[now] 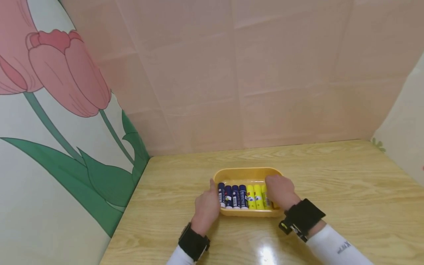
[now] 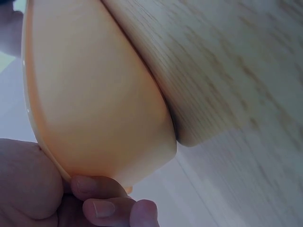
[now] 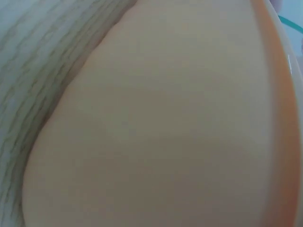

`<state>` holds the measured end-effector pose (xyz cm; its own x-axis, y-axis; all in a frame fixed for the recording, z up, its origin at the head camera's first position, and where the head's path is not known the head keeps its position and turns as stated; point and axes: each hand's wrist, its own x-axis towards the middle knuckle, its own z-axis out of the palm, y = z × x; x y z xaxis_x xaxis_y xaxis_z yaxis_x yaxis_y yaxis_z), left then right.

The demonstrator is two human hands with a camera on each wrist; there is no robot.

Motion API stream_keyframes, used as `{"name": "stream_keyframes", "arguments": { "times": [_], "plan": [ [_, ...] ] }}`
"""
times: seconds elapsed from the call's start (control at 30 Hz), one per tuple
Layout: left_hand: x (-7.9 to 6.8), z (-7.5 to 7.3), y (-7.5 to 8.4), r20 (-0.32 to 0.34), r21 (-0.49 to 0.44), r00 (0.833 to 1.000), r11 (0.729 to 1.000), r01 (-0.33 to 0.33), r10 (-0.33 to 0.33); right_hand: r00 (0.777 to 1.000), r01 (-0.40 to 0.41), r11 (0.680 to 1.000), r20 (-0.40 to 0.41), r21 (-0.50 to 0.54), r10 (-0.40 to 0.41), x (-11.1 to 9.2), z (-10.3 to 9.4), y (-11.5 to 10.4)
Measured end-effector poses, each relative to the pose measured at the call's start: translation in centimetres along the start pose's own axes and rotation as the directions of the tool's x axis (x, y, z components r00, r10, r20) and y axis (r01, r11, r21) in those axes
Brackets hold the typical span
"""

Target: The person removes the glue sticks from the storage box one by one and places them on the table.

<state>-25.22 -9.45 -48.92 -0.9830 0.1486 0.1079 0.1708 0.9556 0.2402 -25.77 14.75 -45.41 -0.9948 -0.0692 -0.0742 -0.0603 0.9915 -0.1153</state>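
Observation:
A shallow yellow-orange plastic tray (image 1: 250, 213) sits on the table in the head view. Inside, several navy glue sticks (image 1: 235, 197) lie side by side on the left, with yellow glue sticks (image 1: 258, 197) to their right. My left hand (image 1: 207, 207) grips the tray's left end; the left wrist view has its thumb and fingers (image 2: 102, 208) pinching the rim. At the opposite end, my right hand (image 1: 281, 190) reaches over the rim beside the last yellow stick. Its fingertips are hidden, so I cannot tell what they hold. The tray's outer wall (image 3: 156, 123) fills the right wrist view.
Light wood-grain table (image 1: 179, 184) extends around the tray. Behind it hangs a creased pinkish-tan sheet (image 1: 251, 81). A wall with painted tulips (image 1: 71, 73) stands at the left, and a pale wall (image 1: 405, 121) at the right. Each wrist wears a black band (image 1: 303, 217).

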Motion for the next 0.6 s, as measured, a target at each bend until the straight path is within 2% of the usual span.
{"name": "stream_keyframes", "arguments": {
  "times": [0.27, 0.4, 0.6],
  "plan": [
    [0.0, 0.1, 0.1, 0.031, -0.003, 0.999, 1.0, 0.023, -0.022, 0.988, -0.067, 0.997, 0.145, 0.035, 0.061, 1.3, -0.1, -0.1],
    [0.1, 0.2, 0.1, 0.048, 0.0, 0.998, 1.0, 0.031, -0.031, 0.983, -0.094, 0.995, 0.161, 0.043, 0.086, 1.7, 0.2, 0.0],
    [0.3, 0.5, 0.0, 0.006, 0.013, 1.0, 1.0, -0.001, 0.001, 0.984, -0.117, 0.991, 0.142, 0.063, 0.107, 2.5, 0.8, 0.3]
  ]
}}
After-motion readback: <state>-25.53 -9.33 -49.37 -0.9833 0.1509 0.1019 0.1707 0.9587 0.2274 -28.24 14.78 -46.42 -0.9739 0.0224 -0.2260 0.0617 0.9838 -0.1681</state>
